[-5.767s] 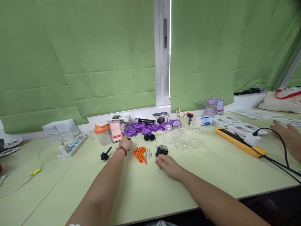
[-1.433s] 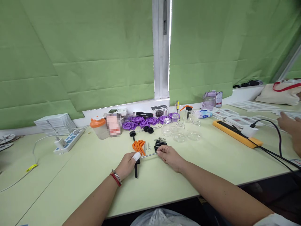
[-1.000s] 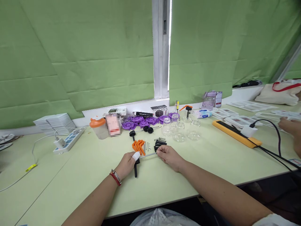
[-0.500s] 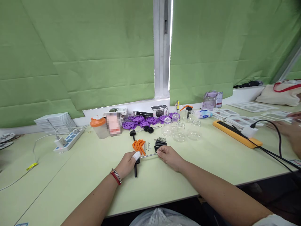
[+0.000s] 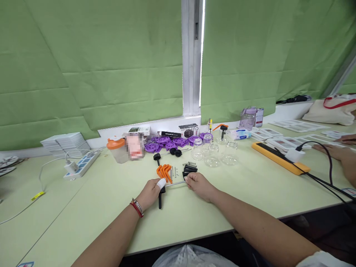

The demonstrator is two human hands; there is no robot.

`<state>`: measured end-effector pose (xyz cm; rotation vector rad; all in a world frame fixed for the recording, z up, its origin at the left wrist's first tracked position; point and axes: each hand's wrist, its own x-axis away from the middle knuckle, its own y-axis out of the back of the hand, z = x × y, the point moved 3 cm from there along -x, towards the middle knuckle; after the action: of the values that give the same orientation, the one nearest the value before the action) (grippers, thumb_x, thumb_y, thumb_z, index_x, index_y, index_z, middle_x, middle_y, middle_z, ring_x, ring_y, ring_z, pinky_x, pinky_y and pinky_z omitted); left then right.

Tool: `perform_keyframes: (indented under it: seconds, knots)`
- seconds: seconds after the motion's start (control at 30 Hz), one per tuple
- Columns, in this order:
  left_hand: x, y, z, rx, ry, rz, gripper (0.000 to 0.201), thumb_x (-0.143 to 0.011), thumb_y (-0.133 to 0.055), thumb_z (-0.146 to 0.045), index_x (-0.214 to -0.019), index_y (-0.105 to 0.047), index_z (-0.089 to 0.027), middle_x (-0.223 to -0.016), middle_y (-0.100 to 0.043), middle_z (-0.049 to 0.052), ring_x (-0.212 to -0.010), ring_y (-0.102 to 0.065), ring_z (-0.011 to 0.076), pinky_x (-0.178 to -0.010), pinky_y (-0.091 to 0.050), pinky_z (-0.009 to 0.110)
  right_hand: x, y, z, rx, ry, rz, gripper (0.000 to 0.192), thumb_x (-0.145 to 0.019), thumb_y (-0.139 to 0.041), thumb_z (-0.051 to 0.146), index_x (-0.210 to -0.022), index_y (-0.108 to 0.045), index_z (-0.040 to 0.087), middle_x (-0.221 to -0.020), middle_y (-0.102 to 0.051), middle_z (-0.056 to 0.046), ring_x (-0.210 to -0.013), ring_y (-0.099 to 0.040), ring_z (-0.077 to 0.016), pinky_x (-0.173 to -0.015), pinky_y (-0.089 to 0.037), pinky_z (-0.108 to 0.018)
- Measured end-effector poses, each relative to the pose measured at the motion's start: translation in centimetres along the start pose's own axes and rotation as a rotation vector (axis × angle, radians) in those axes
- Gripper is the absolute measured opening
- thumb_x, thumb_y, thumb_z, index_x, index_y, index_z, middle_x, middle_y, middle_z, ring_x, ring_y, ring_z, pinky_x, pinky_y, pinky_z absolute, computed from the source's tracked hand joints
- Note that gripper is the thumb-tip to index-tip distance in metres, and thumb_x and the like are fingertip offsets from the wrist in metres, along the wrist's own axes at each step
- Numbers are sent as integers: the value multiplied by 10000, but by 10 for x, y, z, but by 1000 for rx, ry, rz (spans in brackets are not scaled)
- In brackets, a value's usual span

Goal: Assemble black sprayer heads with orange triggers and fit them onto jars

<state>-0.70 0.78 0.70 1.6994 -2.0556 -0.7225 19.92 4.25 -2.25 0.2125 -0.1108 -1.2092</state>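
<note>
A thin metal rod [image 5: 175, 184] runs level between my two hands, low over the table. My left hand [image 5: 151, 191], with white wrapping on the thumb, is closed on the rod's left end and a black plastic part [image 5: 160, 201] whose stem points down. The fingertips of my right hand [image 5: 201, 186] pinch the rod's right end. Just beyond the left hand lie curved orange handles [image 5: 164, 172] and small metal pins [image 5: 172, 172]. Black plastic pieces [image 5: 190, 169] and a row of springs [image 5: 190, 164] lie behind the right hand.
Several glass jars [image 5: 213, 155] and purple plastic discs [image 5: 162, 141] stand farther back. An orange-lidded cup [image 5: 116, 150] is left of them. Power strips [image 5: 83, 165] and an orange one [image 5: 278, 158] trail cables. At far right a co-worker's hand [image 5: 330, 151] rests by white cards.
My hands and the rod stay almost where they were. At the far right, the co-worker's hands have shifted slightly over the white cards.
</note>
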Motion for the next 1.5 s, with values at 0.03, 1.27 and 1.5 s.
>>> perform_keyframes:
  seconds: [0.03, 1.27, 1.5]
  knots:
    - [0, 0, 0, 2, -2, -3, 413, -855, -331, -527, -627, -378, -186, -604, -359, -26, -580, -295, 124, -557, -272, 262, 0, 0, 0, 1, -2, 2, 324, -821, -477, 438, -619, -451, 186, -551, -435, 37, -490, -312, -88, -496, -251, -241]
    - [1, 2, -3, 3, -3, 0, 422, -846, -319, -551, -629, -367, -192, -601, -368, -26, -576, -303, 128, -553, -278, 261, 1, -1, 6, -193, -112, 57, 418, -797, -486, 594, -762, -494, 177, -611, -514, 28, -426, -311, -55, -428, -220, -209]
    - [0, 2, -2, 0, -13, -3, 415, -850, -325, -533, -630, -396, -187, -604, -400, -22, -579, -322, 131, -562, -289, 261, 4, -2, 11, -259, -68, 127, 294, -745, -603, 428, -741, -427, 193, -606, -509, 51, -429, -306, -44, -431, -184, -207]
